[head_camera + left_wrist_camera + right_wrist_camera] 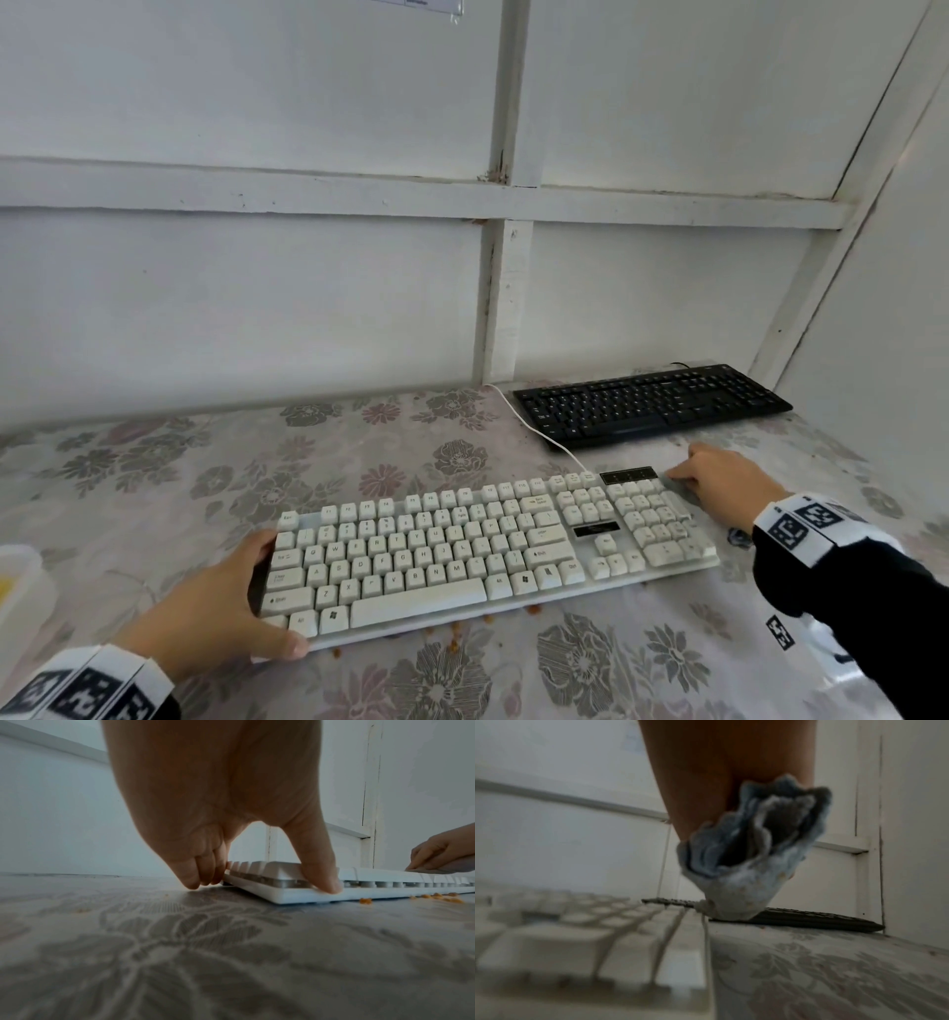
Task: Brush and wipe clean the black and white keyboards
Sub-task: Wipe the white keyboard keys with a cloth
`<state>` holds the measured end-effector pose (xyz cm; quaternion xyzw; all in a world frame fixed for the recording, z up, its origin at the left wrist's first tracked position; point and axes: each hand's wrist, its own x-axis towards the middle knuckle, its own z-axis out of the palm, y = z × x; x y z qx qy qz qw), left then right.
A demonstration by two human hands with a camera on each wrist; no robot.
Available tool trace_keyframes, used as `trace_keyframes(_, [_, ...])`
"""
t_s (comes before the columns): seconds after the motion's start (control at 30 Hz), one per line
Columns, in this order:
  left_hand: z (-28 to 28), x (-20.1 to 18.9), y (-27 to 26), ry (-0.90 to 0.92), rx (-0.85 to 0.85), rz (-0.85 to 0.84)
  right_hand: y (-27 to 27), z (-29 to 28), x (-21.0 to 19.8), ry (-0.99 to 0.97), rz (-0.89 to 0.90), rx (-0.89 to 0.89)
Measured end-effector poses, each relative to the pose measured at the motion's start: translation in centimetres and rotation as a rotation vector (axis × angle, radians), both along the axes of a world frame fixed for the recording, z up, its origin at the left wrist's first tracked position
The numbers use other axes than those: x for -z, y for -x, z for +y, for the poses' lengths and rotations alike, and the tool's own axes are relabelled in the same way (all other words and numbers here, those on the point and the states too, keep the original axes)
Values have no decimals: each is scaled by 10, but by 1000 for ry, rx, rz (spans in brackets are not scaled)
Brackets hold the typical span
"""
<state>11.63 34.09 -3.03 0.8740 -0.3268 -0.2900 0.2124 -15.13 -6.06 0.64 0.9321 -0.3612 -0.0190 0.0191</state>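
The white keyboard lies across the middle of the flowered tablecloth. My left hand grips its left end, with the thumb on the front edge and the fingers curled round the side. My right hand rests at the keyboard's far right corner. It grips a bunched blue and white cloth, whose tip touches that corner. The black keyboard sits behind, against the back wall at the right. No brush is in view.
Orange crumbs lie on the cloth along the white keyboard's front edge. A white cable runs from it toward the wall. A pale container stands at the left edge. Walls close the table at back and right.
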Motion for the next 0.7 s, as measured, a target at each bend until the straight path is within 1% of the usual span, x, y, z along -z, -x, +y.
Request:
trace_keyframes(0.07, [-1,0,0,2,1,0,-2,-1,-6,-29,-40,-28])
trace_keyframes(0.13, [-1,-1,1,3,-2,3,-9,5,-9,-36,-85,-101])
trace_keyframes(0.2, [-1,-1,1,9,-6,7,-19,15,-5,-74,-77,-181])
trace_keyframes(0.27, [-1,0,0,8,-6,10,-25,23,4,-92,-41,-220])
trace_keyframes(0.33, [0,0,0,-3,-6,8,-23,21,8,-52,-29,-210])
trace_keyframes(0.4, [0,-1,0,-3,-9,15,-15,12,9,-16,-28,-151])
trace_keyframes(0.47, [0,-2,1,-1,-6,20,-2,-1,7,-24,-24,-68])
trace_keyframes(0.53, [1,-3,2,-10,-9,10,8,-11,6,-36,18,-31])
trace_keyframes(0.63, [0,-3,2,-28,-13,9,10,-13,0,-51,-42,-36])
trace_keyframes(0.7, [0,-5,3,-37,-13,6,0,-6,-2,-29,-80,-88])
